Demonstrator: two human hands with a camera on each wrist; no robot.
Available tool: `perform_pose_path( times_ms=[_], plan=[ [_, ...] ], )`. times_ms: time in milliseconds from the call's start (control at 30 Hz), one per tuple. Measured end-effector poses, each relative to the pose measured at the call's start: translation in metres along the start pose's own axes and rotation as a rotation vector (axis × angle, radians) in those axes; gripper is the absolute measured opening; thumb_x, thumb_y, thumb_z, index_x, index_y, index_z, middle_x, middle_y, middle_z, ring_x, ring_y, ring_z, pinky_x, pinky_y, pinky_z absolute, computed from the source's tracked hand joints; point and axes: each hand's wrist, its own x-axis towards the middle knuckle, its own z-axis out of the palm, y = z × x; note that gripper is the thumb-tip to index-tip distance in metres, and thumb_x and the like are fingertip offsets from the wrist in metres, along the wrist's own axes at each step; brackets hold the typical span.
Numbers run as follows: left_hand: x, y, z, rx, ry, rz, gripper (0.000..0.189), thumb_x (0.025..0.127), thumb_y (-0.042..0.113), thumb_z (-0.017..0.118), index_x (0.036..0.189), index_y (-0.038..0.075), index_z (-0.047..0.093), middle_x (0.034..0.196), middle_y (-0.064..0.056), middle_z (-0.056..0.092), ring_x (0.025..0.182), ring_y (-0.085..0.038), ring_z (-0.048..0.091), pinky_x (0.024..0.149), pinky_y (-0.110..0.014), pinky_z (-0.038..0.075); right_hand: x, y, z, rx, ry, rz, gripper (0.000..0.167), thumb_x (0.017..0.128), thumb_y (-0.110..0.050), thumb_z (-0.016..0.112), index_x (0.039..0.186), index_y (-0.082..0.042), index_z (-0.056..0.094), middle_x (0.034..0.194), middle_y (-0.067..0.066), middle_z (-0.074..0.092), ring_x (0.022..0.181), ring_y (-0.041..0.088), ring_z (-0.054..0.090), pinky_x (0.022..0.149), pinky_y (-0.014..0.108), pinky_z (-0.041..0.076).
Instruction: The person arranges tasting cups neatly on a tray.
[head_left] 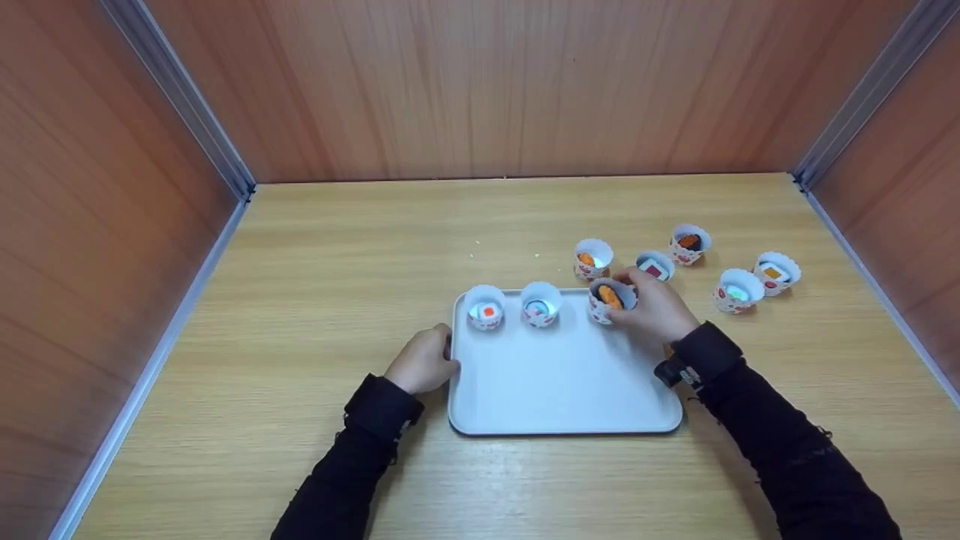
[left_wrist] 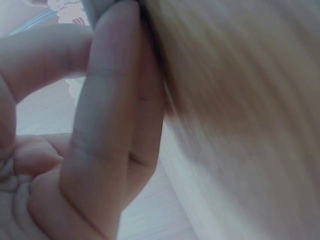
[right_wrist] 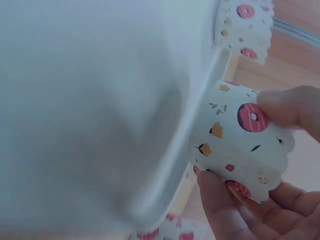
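My right hand pinches a paper baking cup printed with pink donuts, thumb on one side and fingers on the other. An orange piece lies inside this cup, which overlaps the back right part of the white tray in the head view. At the tray's left edge, my left hand grips the rim. Two more paper cups stand along the tray's back edge: the left cup has a white and orange-red piece in it, and the middle cup a pale one.
Beyond the tray stand several filled paper cups: one cup just behind it, another cup by my right fingers, and a cup farther back. A pair, cup and cup, sits to the right. Wooden panels enclose the table.
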Motion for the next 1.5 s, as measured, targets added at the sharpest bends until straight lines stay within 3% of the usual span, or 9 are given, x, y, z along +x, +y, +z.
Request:
perform_pose_path(
  times_ms=[267, 633, 933, 1067, 1233, 1500],
  plan=[
    [0.001, 0.000, 0.001, 0.004, 0.010, 0.009, 0.023, 0.080, -0.002, 0.062, 0.103, -0.003, 0.057, 0.076, -0.005, 0.052, 0.066, -0.019, 0.051, 0.056, -0.027, 0.041, 0.007, -0.008, 0.014, -0.010, -0.044, 0.021, 0.060, 0.084, -0.017, 0.073, 0.135, -0.001, 0.047, 0.139, 0.021, 0.052, 0.130, 0.038, 0.048, 0.109, 0.053, 0.037],
    [0.001, 0.000, 0.001, -0.002, 0.007, 0.023, 0.022, 0.079, -0.003, 0.061, 0.100, -0.003, 0.057, 0.073, -0.004, 0.049, 0.063, -0.017, 0.048, 0.055, -0.026, 0.038, 0.010, -0.009, 0.020, -0.031, -0.052, -0.037, 0.063, 0.082, -0.016, 0.075, 0.136, 0.001, 0.047, 0.138, 0.022, 0.052, 0.129, 0.039, 0.048, 0.109, 0.053, 0.037],
    [0.002, 0.001, 0.002, 0.008, -0.005, 0.007, 0.024, 0.080, -0.002, 0.062, 0.104, -0.003, 0.057, 0.074, -0.004, 0.050, 0.065, -0.018, 0.049, 0.056, -0.026, 0.040, 0.007, -0.008, 0.023, 0.000, -0.069, 0.006, 0.071, 0.081, -0.015, 0.076, 0.142, 0.000, 0.042, 0.143, 0.021, 0.047, 0.133, 0.038, 0.044, 0.112, 0.052, 0.034],
    [0.001, 0.000, 0.002, 0.009, 0.006, 0.014, 0.025, 0.080, -0.002, 0.062, 0.104, -0.003, 0.058, 0.076, -0.005, 0.053, 0.068, -0.019, 0.052, 0.058, -0.027, 0.042, 0.005, -0.005, 0.021, 0.005, -0.089, -0.008, 0.080, 0.082, -0.029, 0.077, 0.147, -0.005, 0.037, 0.150, 0.020, 0.041, 0.137, 0.038, 0.040, 0.113, 0.054, 0.032],
    [0.002, -0.001, 0.002, 0.003, 0.014, 0.014, 0.025, 0.079, -0.002, 0.063, 0.104, -0.002, 0.058, 0.077, -0.005, 0.054, 0.069, -0.019, 0.052, 0.060, -0.027, 0.043, -0.002, -0.003, 0.011, 0.011, -0.103, -0.058, 0.090, 0.081, -0.054, 0.072, 0.153, -0.017, 0.032, 0.155, 0.014, 0.034, 0.136, 0.039, 0.040, 0.106, 0.059, 0.037],
    [0.000, -0.001, 0.000, 0.008, 0.017, 0.018, 0.025, 0.079, -0.002, 0.062, 0.103, -0.003, 0.058, 0.075, -0.004, 0.052, 0.067, -0.018, 0.051, 0.059, -0.026, 0.041, -0.022, 0.009, -0.016, -0.116, -0.013, -0.082, 0.094, 0.083, -0.060, 0.066, 0.156, -0.021, 0.021, 0.160, 0.016, 0.022, 0.144, 0.042, 0.028, 0.108, 0.065, 0.032]
  ],
)
